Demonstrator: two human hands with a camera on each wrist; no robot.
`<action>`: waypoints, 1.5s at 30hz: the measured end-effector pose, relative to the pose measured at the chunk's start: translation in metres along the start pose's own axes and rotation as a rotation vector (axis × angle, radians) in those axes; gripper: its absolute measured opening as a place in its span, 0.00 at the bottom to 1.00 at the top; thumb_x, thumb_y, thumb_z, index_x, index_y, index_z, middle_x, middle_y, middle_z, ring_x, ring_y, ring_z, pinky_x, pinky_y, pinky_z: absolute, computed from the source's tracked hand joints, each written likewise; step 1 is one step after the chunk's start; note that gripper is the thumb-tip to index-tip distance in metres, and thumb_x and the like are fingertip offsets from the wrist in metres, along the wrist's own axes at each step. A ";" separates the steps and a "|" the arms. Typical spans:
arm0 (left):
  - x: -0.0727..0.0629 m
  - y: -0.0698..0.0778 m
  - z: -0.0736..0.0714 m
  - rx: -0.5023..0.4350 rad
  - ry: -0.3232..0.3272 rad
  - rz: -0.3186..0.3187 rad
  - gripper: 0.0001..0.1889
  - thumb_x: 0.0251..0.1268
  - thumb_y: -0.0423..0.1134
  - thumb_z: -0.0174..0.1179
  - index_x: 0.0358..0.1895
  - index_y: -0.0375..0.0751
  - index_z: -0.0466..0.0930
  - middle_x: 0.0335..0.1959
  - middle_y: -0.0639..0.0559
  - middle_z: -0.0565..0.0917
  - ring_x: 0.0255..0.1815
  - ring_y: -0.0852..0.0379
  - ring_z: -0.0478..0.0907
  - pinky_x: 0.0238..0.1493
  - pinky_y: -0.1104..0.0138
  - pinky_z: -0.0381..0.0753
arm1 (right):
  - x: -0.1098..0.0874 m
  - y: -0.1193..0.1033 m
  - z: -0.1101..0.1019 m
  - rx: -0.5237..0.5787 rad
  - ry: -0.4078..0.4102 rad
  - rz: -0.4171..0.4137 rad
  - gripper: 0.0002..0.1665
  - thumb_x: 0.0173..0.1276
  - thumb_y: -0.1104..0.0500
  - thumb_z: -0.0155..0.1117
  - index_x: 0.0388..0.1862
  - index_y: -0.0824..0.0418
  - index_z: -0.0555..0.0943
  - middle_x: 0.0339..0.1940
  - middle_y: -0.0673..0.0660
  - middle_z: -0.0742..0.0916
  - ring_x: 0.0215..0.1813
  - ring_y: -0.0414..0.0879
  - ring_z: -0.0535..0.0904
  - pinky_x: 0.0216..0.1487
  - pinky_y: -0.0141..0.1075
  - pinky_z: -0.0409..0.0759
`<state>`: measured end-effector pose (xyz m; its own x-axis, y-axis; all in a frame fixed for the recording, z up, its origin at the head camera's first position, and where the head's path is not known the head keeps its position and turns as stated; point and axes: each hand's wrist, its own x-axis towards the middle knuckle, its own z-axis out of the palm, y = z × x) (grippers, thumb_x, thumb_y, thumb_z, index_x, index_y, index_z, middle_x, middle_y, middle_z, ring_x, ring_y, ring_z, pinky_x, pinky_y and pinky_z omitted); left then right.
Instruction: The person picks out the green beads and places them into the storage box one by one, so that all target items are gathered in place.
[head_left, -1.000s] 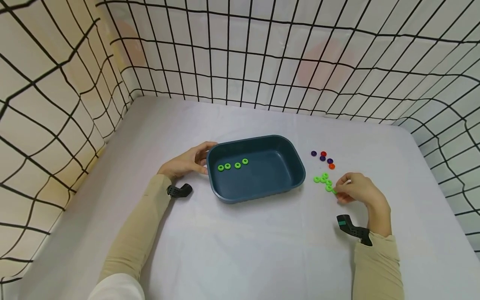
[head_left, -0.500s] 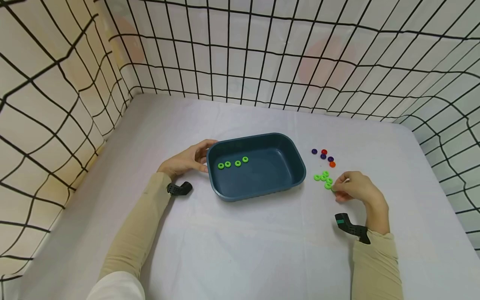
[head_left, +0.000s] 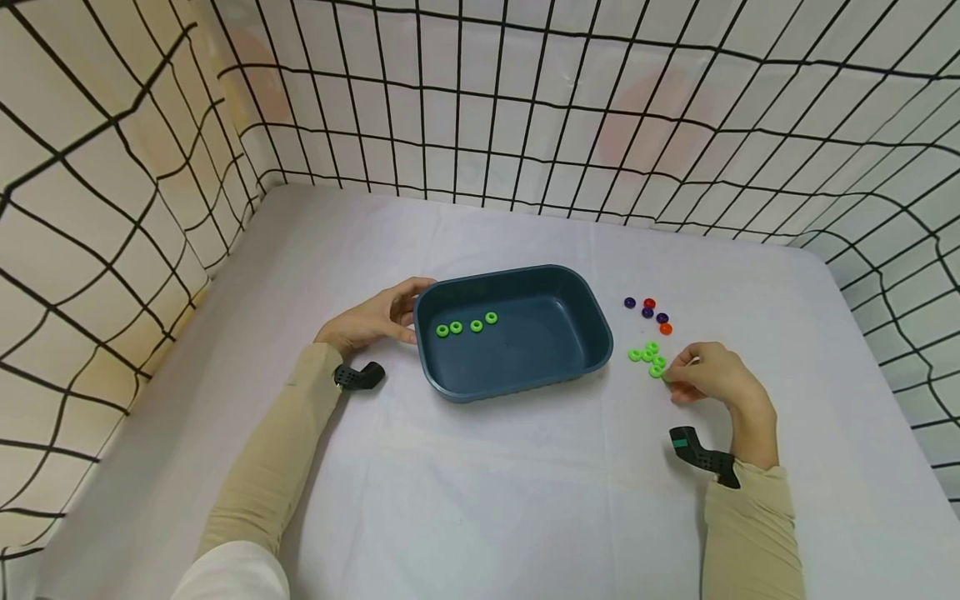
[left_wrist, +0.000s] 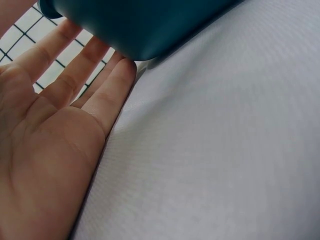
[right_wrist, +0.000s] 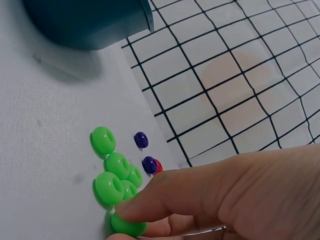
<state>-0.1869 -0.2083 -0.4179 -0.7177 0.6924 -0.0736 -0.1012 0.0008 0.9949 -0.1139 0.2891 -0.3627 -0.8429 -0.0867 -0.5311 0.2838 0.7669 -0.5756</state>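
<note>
My left hand (head_left: pixel 371 321) rests against the left end of a dark blue-green plastic tub (head_left: pixel 525 354). In the left wrist view, its nearly straight fingers (left_wrist: pixel 107 97) touch the tub's outer wall. Several bright green ring beads (head_left: pixel 476 326) lie inside the tub, toward its left half. On the right, my right hand (head_left: pixel 712 375) is down at the tabletop, pinching a green ring bead (right_wrist: pixel 131 226) between thumb and fingertip. That bead sits right beside a small cluster of like green beads (right_wrist: pixel 109 187); in the head view, the fingers hide it.
Behind the green cluster lie several purple beads (head_left: pixel 647 312), with a red bead (head_left: pixel 649 303) and an orange bead (head_left: pixel 666 329) among them. A white cloth (head_left: pixel 480 483) covers the table. Black netting (head_left: pixel 495 108) over pale sheeting stands along the back and both sides.
My right hand has shifted slightly left, its fingertips drawing closer to the green cluster. The left hand and the tub hold their places; the head view has moved a little.
</note>
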 end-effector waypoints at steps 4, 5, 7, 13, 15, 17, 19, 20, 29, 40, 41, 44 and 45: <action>0.000 -0.001 -0.001 0.005 0.001 0.005 0.51 0.44 0.35 0.80 0.73 0.39 0.58 0.68 0.43 0.69 0.67 0.50 0.67 0.67 0.67 0.69 | 0.002 0.000 0.000 0.005 0.005 0.005 0.17 0.70 0.59 0.62 0.44 0.74 0.73 0.23 0.53 0.84 0.25 0.43 0.83 0.31 0.31 0.82; 0.000 -0.001 -0.001 0.003 0.002 0.004 0.51 0.44 0.35 0.80 0.73 0.39 0.58 0.68 0.43 0.69 0.67 0.50 0.67 0.67 0.66 0.69 | 0.002 0.000 0.000 0.006 0.006 0.006 0.17 0.70 0.59 0.62 0.44 0.74 0.73 0.23 0.53 0.84 0.25 0.43 0.83 0.31 0.31 0.82; 0.000 -0.001 -0.001 0.000 0.001 0.003 0.51 0.44 0.35 0.80 0.73 0.39 0.58 0.68 0.42 0.68 0.67 0.50 0.68 0.67 0.66 0.70 | 0.002 0.000 0.000 0.008 0.008 0.009 0.17 0.71 0.59 0.62 0.44 0.74 0.73 0.23 0.53 0.84 0.25 0.43 0.83 0.31 0.31 0.82; 0.000 0.001 0.000 0.014 0.003 0.006 0.47 0.47 0.29 0.76 0.72 0.40 0.59 0.68 0.43 0.69 0.66 0.50 0.67 0.68 0.65 0.68 | 0.000 0.000 0.000 0.015 0.019 0.002 0.16 0.70 0.60 0.62 0.43 0.74 0.73 0.22 0.52 0.85 0.25 0.42 0.83 0.31 0.31 0.82; 0.000 0.001 0.000 0.018 0.008 0.000 0.46 0.47 0.28 0.75 0.72 0.41 0.60 0.67 0.44 0.69 0.66 0.50 0.67 0.68 0.65 0.68 | 0.000 0.000 0.000 0.023 0.022 -0.002 0.16 0.70 0.60 0.62 0.43 0.74 0.73 0.22 0.52 0.84 0.25 0.42 0.83 0.31 0.31 0.82; 0.001 0.001 0.000 0.016 0.010 -0.005 0.46 0.47 0.28 0.76 0.72 0.41 0.61 0.67 0.45 0.70 0.67 0.50 0.67 0.69 0.64 0.67 | 0.000 0.001 0.000 0.029 0.026 -0.008 0.16 0.69 0.60 0.62 0.43 0.74 0.73 0.22 0.52 0.84 0.25 0.43 0.83 0.31 0.31 0.82; 0.001 0.000 0.000 0.014 0.011 -0.007 0.46 0.47 0.29 0.76 0.72 0.41 0.61 0.67 0.45 0.70 0.67 0.49 0.67 0.69 0.63 0.66 | -0.001 0.001 0.000 0.034 0.033 -0.012 0.16 0.69 0.60 0.62 0.43 0.74 0.73 0.22 0.52 0.84 0.25 0.43 0.83 0.32 0.31 0.82; 0.001 0.001 0.001 0.015 0.010 -0.007 0.46 0.47 0.29 0.76 0.72 0.41 0.61 0.67 0.44 0.70 0.67 0.49 0.66 0.70 0.63 0.66 | -0.001 0.001 -0.001 0.034 0.038 -0.014 0.17 0.69 0.60 0.62 0.43 0.74 0.73 0.23 0.52 0.84 0.25 0.43 0.83 0.32 0.31 0.82; 0.001 0.000 -0.001 0.016 0.003 -0.004 0.46 0.48 0.29 0.75 0.72 0.41 0.60 0.67 0.45 0.70 0.67 0.50 0.66 0.72 0.58 0.62 | -0.002 -0.001 -0.004 0.037 0.103 -0.046 0.20 0.72 0.57 0.59 0.48 0.75 0.72 0.24 0.50 0.86 0.26 0.42 0.84 0.34 0.28 0.80; 0.001 0.002 0.000 0.014 -0.004 0.013 0.49 0.47 0.33 0.78 0.73 0.38 0.58 0.68 0.44 0.69 0.66 0.50 0.67 0.69 0.65 0.67 | -0.002 -0.008 -0.002 0.196 0.183 -0.052 0.23 0.72 0.57 0.59 0.52 0.76 0.69 0.22 0.45 0.86 0.25 0.37 0.84 0.34 0.27 0.83; 0.001 0.002 0.000 0.014 -0.005 0.013 0.49 0.46 0.34 0.78 0.73 0.38 0.58 0.68 0.44 0.68 0.66 0.50 0.67 0.69 0.65 0.67 | -0.002 -0.008 -0.002 0.198 0.189 -0.051 0.23 0.72 0.57 0.59 0.53 0.76 0.69 0.22 0.45 0.86 0.25 0.37 0.84 0.34 0.26 0.83; 0.001 0.002 0.000 0.016 -0.001 0.012 0.50 0.46 0.35 0.79 0.73 0.38 0.58 0.68 0.44 0.69 0.67 0.50 0.67 0.69 0.66 0.67 | -0.003 -0.009 -0.002 0.222 0.200 -0.051 0.24 0.73 0.56 0.58 0.53 0.76 0.69 0.21 0.44 0.86 0.25 0.37 0.85 0.34 0.26 0.83; 0.001 0.001 0.000 0.019 0.001 0.011 0.50 0.46 0.34 0.79 0.73 0.38 0.58 0.67 0.45 0.69 0.66 0.50 0.67 0.69 0.66 0.67 | -0.003 -0.009 -0.001 0.236 0.203 -0.053 0.24 0.73 0.56 0.58 0.53 0.76 0.69 0.21 0.44 0.86 0.25 0.37 0.85 0.35 0.26 0.83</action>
<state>-0.1872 -0.2077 -0.4167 -0.7191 0.6920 -0.0631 -0.0807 0.0070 0.9967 -0.1150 0.2830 -0.3552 -0.9267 0.0247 -0.3750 0.3153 0.5942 -0.7400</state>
